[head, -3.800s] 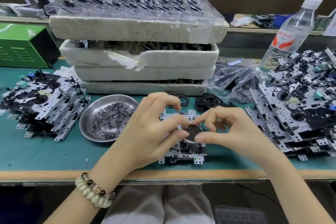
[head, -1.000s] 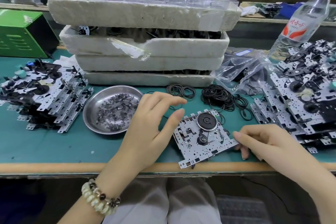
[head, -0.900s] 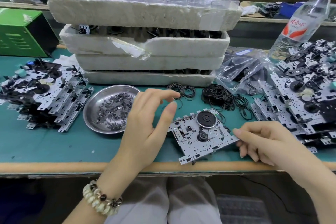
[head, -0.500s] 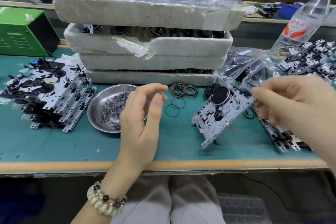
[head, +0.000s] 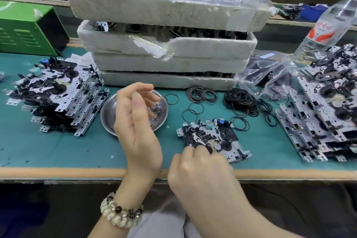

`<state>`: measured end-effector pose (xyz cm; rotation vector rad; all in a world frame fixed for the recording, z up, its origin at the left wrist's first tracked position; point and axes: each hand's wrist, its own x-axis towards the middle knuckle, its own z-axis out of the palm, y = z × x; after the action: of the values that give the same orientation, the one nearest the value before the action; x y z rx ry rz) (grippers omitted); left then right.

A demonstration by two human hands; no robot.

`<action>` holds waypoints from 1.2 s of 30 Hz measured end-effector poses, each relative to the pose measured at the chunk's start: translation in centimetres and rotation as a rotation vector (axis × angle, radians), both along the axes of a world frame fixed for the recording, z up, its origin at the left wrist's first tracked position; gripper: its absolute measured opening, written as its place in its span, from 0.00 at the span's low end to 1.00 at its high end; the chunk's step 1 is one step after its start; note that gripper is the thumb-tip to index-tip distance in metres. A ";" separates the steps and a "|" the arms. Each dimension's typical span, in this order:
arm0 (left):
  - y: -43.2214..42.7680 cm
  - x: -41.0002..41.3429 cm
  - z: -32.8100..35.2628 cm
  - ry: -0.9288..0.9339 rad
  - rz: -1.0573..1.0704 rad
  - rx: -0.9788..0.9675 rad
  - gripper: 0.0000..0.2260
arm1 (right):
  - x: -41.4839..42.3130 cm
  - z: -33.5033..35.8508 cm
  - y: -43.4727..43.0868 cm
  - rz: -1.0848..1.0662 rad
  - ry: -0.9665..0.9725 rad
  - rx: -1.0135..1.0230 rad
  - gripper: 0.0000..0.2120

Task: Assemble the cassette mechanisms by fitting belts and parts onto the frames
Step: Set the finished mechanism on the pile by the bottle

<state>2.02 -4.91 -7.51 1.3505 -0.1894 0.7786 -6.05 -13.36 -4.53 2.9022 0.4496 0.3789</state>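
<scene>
One clear bottle [head: 328, 25] at the far right carries a white label with red characters, too blurred for me to read. My right grip [head: 201, 170] curls onto the near left corner of the frame [head: 216, 137], holding it flat on the counter [head: 58, 150] near the front edge. My left grip [head: 135, 121] hangs loosely open and empty above the metal dish [head: 108, 114], hiding much of it. Loose belts [head: 202, 94] lie just beyond the frame, before stacked foam trays [head: 173, 48]. A left pile of frames [head: 58, 102] and a right pile of frames [head: 328, 112] flank them.
</scene>
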 end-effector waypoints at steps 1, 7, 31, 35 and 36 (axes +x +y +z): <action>0.1 0.0 -0.1 0.001 -0.002 0.001 0.12 | 0.1 0.0 0.0 -0.001 -0.026 -0.005 0.15; 0.0 -0.2 0.3 -0.023 0.057 -0.021 0.11 | 3.2 4.5 -1.8 0.006 0.053 0.064 0.19; 0.5 0.5 0.9 0.071 0.183 -0.387 0.10 | 10.9 1.0 4.2 0.067 -0.015 0.136 0.15; 0.5 0.4 0.7 0.067 0.179 -0.368 0.11 | 10.9 0.8 4.0 0.063 -0.046 0.131 0.13; 0.5 0.4 0.7 0.067 0.179 -0.360 0.11 | 10.9 0.8 3.9 0.065 -0.051 0.132 0.13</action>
<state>2.43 -4.44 -6.85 1.0576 0.1232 0.8688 4.87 -9.43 -3.75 3.0022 0.5316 0.5098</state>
